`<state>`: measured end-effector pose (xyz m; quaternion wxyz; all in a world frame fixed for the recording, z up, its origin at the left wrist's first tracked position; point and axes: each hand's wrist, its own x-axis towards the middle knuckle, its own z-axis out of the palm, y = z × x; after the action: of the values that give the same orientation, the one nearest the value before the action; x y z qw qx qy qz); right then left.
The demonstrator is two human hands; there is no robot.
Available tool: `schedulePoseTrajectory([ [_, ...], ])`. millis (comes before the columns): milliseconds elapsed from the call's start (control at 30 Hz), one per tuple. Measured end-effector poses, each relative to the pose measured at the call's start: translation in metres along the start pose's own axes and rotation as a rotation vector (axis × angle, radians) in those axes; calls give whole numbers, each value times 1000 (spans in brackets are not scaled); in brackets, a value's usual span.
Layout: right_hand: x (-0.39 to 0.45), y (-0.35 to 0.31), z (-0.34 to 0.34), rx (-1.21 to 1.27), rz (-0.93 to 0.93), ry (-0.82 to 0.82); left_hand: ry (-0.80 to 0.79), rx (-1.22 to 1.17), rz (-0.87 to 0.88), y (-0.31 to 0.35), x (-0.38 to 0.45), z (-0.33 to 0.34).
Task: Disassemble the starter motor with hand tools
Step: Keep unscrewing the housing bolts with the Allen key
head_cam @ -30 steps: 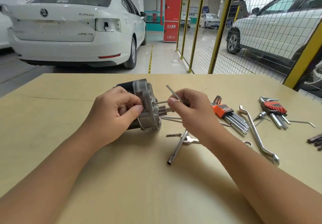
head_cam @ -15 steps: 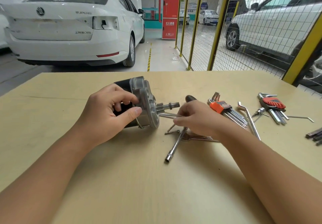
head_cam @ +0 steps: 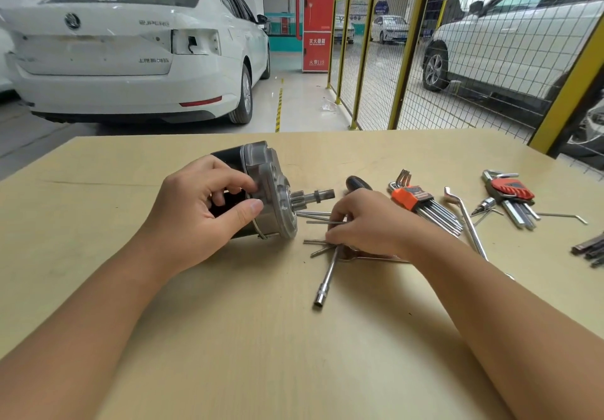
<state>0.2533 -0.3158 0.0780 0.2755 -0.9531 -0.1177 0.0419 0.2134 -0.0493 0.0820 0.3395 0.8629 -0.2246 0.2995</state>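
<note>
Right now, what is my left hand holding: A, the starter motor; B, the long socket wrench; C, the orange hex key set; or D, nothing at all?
A: the left hand grips the starter motor, fingers curled over its housing and thumb against the flange, while the orange hex key set and the socket wrench lie on the table.

White car (head_cam: 130, 50) boot lid: Skoda badge, "SUPERB" lettering. Red cabinet (head_cam: 318, 22): Chinese characters at top and middle, "119" near its base.
</note>
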Motion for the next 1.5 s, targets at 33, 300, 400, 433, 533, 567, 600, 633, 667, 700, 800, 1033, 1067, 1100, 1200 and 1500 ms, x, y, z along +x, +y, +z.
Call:
schedulePoseTrajectory([
  [33, 1, 1, -2, 6, 0, 24, 1, 23, 7, 1, 0, 0],
  [300, 10, 11, -6, 288, 99, 300, -72, 382, 9, 7, -1, -1],
  [400, 12, 9, 0, 448, 80, 353, -218, 533, -55, 4, -2, 5],
  [433, 13, 7, 1, 481, 65, 371, -220, 564, -67, 4, -2, 8],
  [533, 14, 3, 6, 521, 24, 425, -184, 593, -71, 3, -1, 14],
  [567, 14, 2, 7, 531, 14, 433, -178, 590, -62, 2, 0, 15],
  [600, 14, 1, 8, 549, 4, 434, -171, 580, -52, 0, 0, 16],
  [633, 14, 1, 10, 575, -3, 428, -163, 563, -43, -1, 1, 16],
  [667, 13, 0, 10, 602, -6, 420, -155, 547, -36, -2, 2, 17],
  [700, 13, -1, 11, 626, -6, 412, -152, 541, -33, -3, 3, 16],
  [800, 10, -4, 11, 710, -19, 392, -182, 556, -52, -3, 10, 14],
  [1033, 2, -8, 11, 658, -154, 345, -461, 233, -418, -14, 23, -15],
  [1067, 2, -8, 12, 628, -159, 350, -502, 144, -455, -16, 21, -22],
  [1100, 2, -8, 13, 602, -163, 357, -540, 84, -477, -18, 18, -28],
  [1200, 2, -10, 15, 573, -180, 367, -652, -20, -476, -20, 11, -44],
  [1500, 1, -11, 16, 646, -169, 413, -616, -72, -238, -18, -1, -60],
])
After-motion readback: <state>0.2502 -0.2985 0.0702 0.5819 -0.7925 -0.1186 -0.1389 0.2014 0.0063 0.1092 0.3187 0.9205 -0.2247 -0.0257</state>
